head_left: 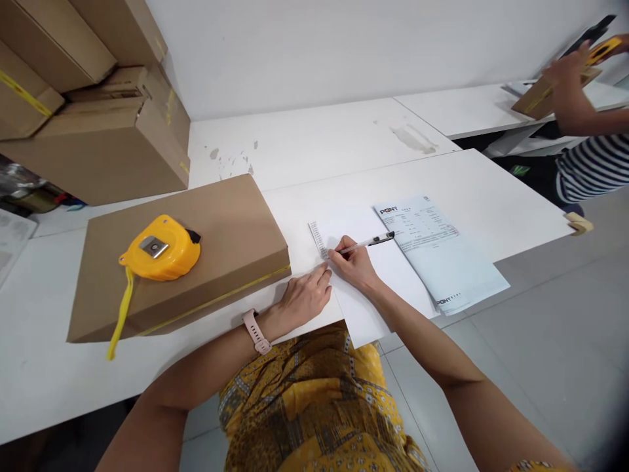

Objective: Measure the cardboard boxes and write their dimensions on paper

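My right hand [357, 265] grips a pen [368, 242] with a clear barrel and black cap end. The pen's tip meets a white sheet of paper [378, 288], close to a narrow column of small writing along its left edge. My left hand [305, 298] lies flat with fingers stretched out, at the sheet's left edge, a pink watch on its wrist. To its left is a closed cardboard box [230, 229]. A yellow tape measure [170, 252] rests on top, its yellow strap hanging over the front. Right of the sheet lies a light blue printed form [447, 262].
Several cardboard boxes [122, 151] are stacked at the back left. The white table [314, 144] meets a white wall. At the far right a co-worker in a striped top handles a small box [535, 98] and a yellow tape measure [603, 51].
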`<control>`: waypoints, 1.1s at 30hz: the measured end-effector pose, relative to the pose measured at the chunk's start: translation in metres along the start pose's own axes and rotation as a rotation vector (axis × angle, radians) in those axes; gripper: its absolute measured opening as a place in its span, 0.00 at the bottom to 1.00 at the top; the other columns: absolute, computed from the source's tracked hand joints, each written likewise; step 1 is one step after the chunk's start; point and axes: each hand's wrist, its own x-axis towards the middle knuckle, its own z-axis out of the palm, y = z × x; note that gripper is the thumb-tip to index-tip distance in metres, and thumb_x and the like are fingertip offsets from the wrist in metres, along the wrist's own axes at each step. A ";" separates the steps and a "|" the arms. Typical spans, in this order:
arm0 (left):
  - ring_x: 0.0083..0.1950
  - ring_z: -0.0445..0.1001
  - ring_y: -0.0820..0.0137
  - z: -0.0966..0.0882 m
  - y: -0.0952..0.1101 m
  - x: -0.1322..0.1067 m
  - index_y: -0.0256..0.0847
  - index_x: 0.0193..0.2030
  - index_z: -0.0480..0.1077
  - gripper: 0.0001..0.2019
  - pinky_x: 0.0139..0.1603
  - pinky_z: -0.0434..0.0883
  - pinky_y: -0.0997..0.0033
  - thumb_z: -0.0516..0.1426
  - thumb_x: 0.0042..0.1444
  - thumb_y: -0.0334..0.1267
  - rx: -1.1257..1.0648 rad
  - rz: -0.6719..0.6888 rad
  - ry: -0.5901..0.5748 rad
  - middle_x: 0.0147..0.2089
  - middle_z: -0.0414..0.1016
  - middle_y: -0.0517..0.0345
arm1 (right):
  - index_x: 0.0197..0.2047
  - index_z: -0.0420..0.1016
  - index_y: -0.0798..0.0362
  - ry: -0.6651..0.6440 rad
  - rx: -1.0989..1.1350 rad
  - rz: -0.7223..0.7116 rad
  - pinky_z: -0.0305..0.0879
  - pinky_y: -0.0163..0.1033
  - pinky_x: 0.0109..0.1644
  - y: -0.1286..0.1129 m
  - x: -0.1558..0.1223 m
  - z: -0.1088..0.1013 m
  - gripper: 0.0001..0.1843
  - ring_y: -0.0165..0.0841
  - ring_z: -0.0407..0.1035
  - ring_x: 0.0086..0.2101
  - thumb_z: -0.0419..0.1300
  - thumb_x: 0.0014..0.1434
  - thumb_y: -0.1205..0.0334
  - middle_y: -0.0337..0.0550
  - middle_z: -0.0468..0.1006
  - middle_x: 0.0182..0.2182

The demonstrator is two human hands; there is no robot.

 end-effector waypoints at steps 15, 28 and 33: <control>0.54 0.80 0.56 0.002 -0.002 -0.001 0.29 0.60 0.69 0.18 0.48 0.80 0.56 0.52 0.67 0.34 -0.059 0.003 0.008 0.64 0.71 0.34 | 0.25 0.60 0.49 -0.034 0.016 0.003 0.49 0.37 0.28 -0.001 0.000 0.000 0.14 0.28 0.52 0.24 0.61 0.55 0.55 0.31 0.58 0.20; 0.50 0.81 0.59 -0.001 -0.002 -0.002 0.31 0.60 0.70 0.17 0.46 0.80 0.61 0.53 0.67 0.33 -0.024 0.005 0.019 0.64 0.72 0.37 | 0.25 0.61 0.49 -0.053 0.013 -0.019 0.49 0.37 0.29 -0.002 0.000 0.001 0.13 0.28 0.53 0.24 0.61 0.55 0.58 0.32 0.60 0.21; 0.49 0.82 0.57 0.000 -0.003 -0.002 0.30 0.59 0.70 0.17 0.45 0.81 0.58 0.53 0.67 0.33 -0.030 0.007 0.018 0.64 0.72 0.36 | 0.25 0.60 0.49 -0.043 0.006 -0.015 0.49 0.37 0.28 0.001 0.000 0.002 0.13 0.28 0.52 0.24 0.61 0.55 0.58 0.31 0.58 0.20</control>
